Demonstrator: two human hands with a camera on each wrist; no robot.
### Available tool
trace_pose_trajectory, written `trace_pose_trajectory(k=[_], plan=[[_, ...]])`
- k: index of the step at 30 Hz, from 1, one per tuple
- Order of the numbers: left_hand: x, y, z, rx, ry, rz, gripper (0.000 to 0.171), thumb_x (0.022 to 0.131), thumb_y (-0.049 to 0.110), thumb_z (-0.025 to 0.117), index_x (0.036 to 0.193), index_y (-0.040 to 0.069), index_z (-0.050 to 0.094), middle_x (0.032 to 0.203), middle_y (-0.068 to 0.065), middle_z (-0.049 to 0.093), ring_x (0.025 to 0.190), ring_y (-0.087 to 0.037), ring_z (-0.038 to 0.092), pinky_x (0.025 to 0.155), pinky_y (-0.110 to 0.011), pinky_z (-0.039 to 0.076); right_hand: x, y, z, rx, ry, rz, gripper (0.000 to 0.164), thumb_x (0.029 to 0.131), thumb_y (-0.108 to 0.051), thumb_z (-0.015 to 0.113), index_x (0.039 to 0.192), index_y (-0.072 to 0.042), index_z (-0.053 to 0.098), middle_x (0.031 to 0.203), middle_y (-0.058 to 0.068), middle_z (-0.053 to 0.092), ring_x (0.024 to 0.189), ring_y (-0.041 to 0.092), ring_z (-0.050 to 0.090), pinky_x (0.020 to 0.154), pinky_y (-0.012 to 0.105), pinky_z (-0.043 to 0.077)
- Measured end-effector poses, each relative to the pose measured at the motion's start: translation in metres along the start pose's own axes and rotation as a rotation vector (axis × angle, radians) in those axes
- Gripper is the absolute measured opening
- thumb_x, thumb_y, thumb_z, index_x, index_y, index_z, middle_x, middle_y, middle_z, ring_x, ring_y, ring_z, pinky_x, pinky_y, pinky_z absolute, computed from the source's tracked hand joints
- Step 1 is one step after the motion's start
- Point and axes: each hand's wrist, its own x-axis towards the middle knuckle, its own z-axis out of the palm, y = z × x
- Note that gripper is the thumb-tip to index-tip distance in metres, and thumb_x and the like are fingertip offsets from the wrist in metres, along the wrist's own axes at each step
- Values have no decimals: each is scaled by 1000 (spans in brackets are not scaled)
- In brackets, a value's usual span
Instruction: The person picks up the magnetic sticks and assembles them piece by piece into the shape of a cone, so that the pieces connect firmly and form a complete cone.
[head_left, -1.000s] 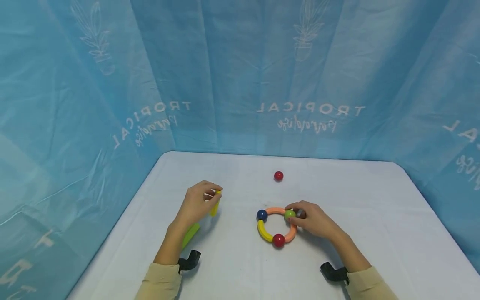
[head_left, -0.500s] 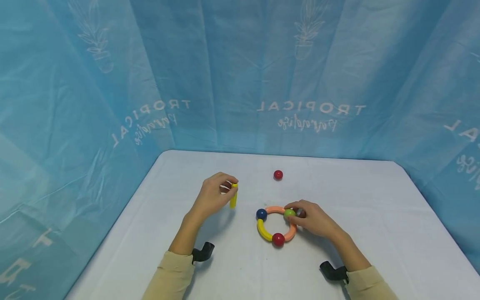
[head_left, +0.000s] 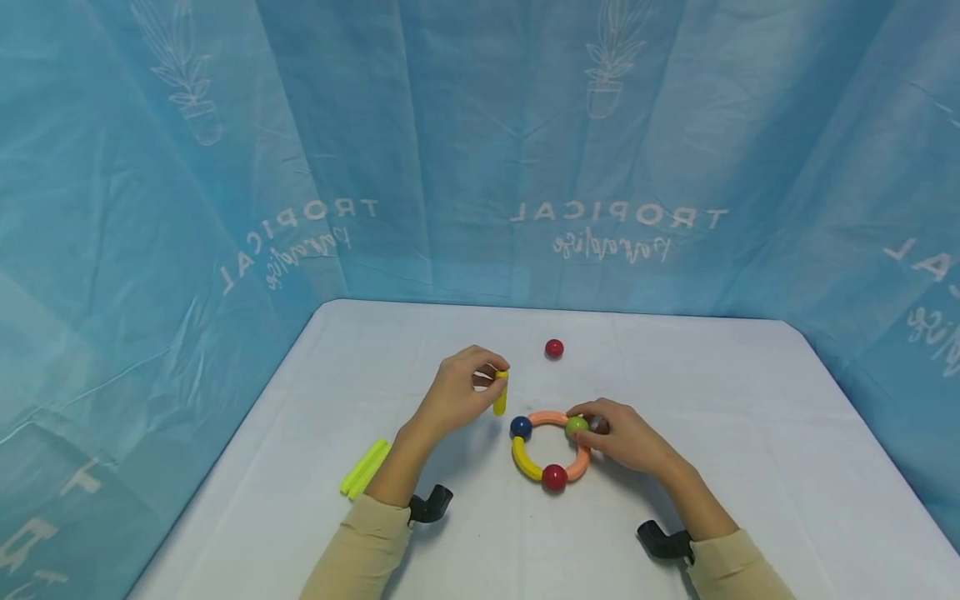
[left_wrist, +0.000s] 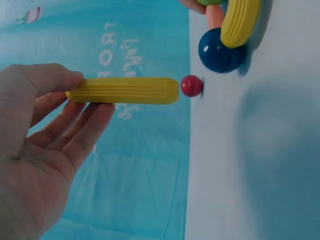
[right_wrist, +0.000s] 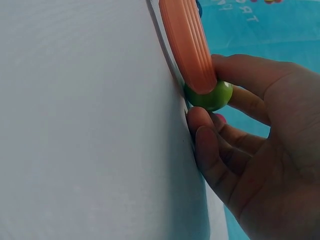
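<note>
My left hand (head_left: 465,390) pinches a yellow ribbed stick (left_wrist: 125,91) by its upper end, holding it upright above the table, left of and behind a ring of balls and curved rods. That ring lies flat: a blue ball (head_left: 521,427), a red ball (head_left: 554,477) and a green ball (head_left: 577,427) are joined by a yellow curved rod (head_left: 525,461) and two orange curved rods (head_left: 547,417). With thumb and fingers, my right hand (head_left: 626,437) grips the green ball. A dark ball (head_left: 600,426) shows beside it, partly hidden by the fingers.
Behind the ring sits a loose red ball (head_left: 554,349). Two yellow-green sticks (head_left: 365,469) lie side by side at left, close to my left forearm. The white table (head_left: 675,358) ends at a blue printed curtain (head_left: 465,150) behind and at the sides.
My left hand has carried the yellow stick rightward, towards the ring, uncovering the two yellow-green sticks. My right hand keeps its grip on the green ball, and the ring stays in place.
</note>
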Motion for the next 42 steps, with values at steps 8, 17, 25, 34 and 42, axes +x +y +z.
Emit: trace_pose_trajectory(k=[8, 17, 25, 34, 42], plan=[[1, 8, 10, -7, -22, 22, 18, 87, 9, 69, 104, 15, 66, 100, 6, 60, 88, -4, 61, 78, -22, 52, -1, -3, -1, -12, -4, 4, 32, 87, -32, 72, 118, -27, 65, 94, -8, 58, 81, 17, 53, 64, 32, 49], [1, 12, 18, -48, -63, 39, 18, 88, 9, 69, 104, 16, 65, 101, 7, 58, 89, -4, 60, 79, -27, 53, 0, -2, 0, -13, -10, -26, 31, 88, -32, 70, 119, -26, 65, 93, -7, 58, 79, 16, 53, 64, 32, 48], [-1, 11, 26, -27, -75, 20, 17, 88, 11, 70, 103, 18, 65, 101, 9, 57, 90, -3, 60, 80, -27, 53, 0, -2, 2, -6, -2, -21, 31, 88, -32, 71, 118, -26, 65, 95, -9, 58, 81, 16, 53, 66, 33, 48], [-2, 13, 26, -5, -78, 0, 21, 89, 13, 70, 108, 17, 63, 105, 7, 58, 93, -6, 61, 81, -25, 51, 1, 1, 1, 5, 5, -50, 39, 88, -32, 70, 126, -28, 61, 112, -8, 58, 82, 16, 54, 68, 33, 49], [-12, 3, 18, -16, -88, -59, 33, 90, 20, 68, 121, 16, 56, 115, -2, 59, 99, -19, 62, 83, -32, 52, -1, 5, -3, 35, -49, -158, 32, 94, -20, 63, 124, -32, 63, 129, -12, 54, 104, 12, 54, 85, 34, 49]])
